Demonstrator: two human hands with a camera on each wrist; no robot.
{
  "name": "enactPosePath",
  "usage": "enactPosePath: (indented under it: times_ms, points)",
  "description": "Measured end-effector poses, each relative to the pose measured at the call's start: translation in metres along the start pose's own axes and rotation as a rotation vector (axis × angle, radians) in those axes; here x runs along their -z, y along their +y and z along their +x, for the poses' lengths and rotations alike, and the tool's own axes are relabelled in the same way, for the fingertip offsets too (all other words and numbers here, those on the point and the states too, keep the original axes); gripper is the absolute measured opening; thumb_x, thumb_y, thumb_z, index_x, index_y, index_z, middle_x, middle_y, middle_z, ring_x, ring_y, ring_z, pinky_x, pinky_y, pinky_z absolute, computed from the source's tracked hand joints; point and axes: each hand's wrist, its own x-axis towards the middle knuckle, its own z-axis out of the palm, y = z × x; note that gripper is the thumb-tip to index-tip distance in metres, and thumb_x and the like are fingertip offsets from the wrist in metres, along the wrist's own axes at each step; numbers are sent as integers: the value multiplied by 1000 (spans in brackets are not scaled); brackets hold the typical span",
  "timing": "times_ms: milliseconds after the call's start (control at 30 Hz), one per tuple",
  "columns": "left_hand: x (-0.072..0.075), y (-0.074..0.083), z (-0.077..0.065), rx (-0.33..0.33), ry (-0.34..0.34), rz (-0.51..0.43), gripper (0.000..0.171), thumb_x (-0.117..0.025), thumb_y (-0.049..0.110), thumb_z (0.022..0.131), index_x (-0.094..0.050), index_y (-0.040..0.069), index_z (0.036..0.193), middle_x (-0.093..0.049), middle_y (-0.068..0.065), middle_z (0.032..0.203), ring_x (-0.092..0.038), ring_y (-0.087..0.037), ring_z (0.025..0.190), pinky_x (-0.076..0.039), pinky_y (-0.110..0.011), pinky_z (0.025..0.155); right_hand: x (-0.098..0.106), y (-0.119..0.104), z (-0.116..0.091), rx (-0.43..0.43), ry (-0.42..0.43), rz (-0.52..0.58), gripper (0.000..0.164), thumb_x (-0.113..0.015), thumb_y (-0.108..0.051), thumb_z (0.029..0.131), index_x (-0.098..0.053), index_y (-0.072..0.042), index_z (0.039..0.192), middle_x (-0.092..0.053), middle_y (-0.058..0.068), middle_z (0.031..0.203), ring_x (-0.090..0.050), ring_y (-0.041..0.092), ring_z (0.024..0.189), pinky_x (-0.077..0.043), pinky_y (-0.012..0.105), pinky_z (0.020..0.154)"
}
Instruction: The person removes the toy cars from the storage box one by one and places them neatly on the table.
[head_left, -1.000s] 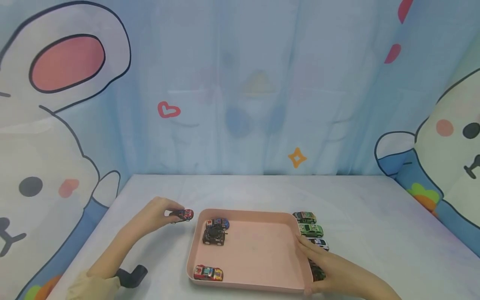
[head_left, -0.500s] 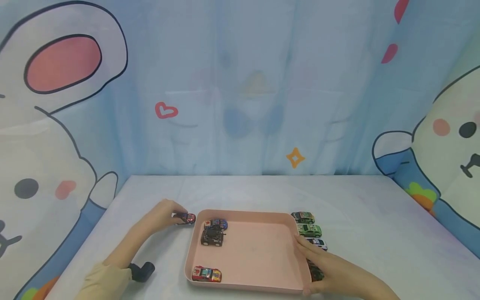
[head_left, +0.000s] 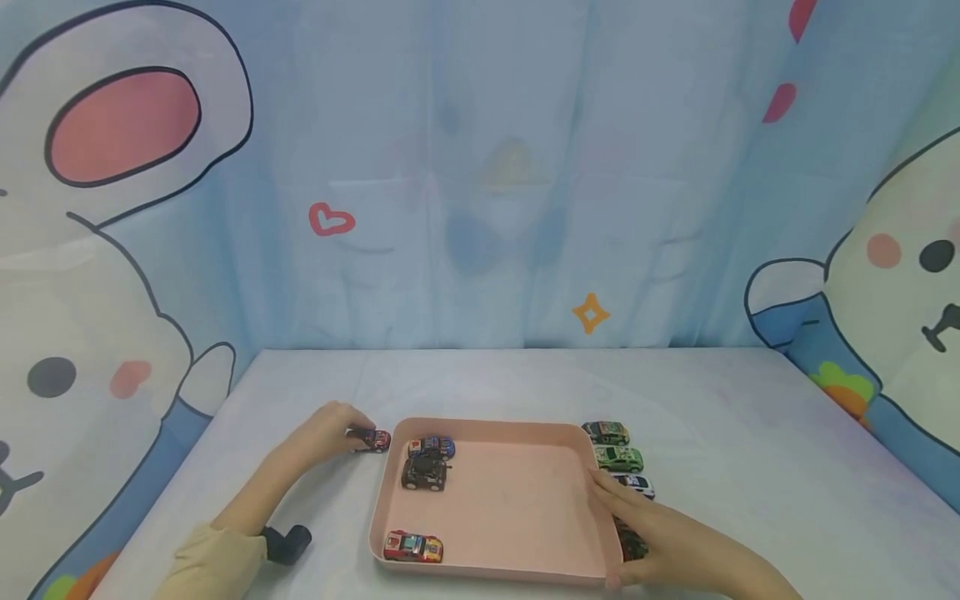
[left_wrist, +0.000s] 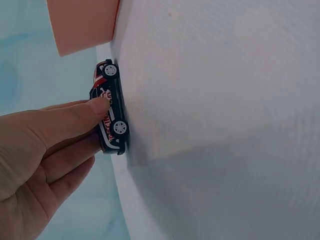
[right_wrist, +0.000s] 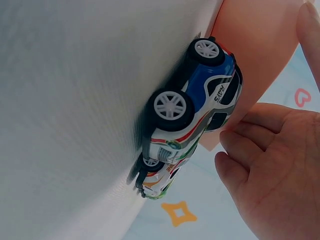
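My left hand pinches a black-and-red toy car between thumb and fingers, just left of the pink tray. In the left wrist view the toy car has its wheels right at the tabletop and one end facing the tray wall. At the tray's right side, my right hand rests along the wall with fingers extended and thumb by the near corner. Inside the tray are a blue toy car, a black one and a red-and-yellow one.
Along the tray's right side stand several toy cars, among them a dark green one, a bright green one and a white one. My right hand partly hides the row. A blue-and-white toy car is close beside the right hand.
My left hand has moved right and slightly down, bringing the black-and-red toy car down beside the tray's left wall. The right hand stays at the tray's side.
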Motion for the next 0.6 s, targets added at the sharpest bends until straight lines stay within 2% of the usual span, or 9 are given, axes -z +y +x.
enactPosePath:
  times_ms: [200,367,600]
  points:
    - [2,1,-1,-20,-1,-4,18,-74,-5,73,-72,-2,91,-70,-10,87,-65,-27,86,-54,-38,79,1,1,0,18,4,-9,100,-68,-49,77,-19,2,147,-12,26,150,-28,50,127,-44,60,87]
    - [2,0,-1,3,-14,5,19,-74,-4,73,-72,-3,91,-70,-11,88,-64,-27,87,-53,-39,80,1,1,0,22,8,-21,100,-67,-50,77,-20,2,147,-13,25,150,-29,49,127,-45,58,87]
    - [4,1,-4,26,-32,24,31,-74,-1,76,-67,-7,106,-67,-18,102,-61,-33,98,-50,-43,87,0,0,-1,19,18,-20,100,-68,-51,75,-21,2,147,-14,26,150,-30,49,126,-44,59,87]
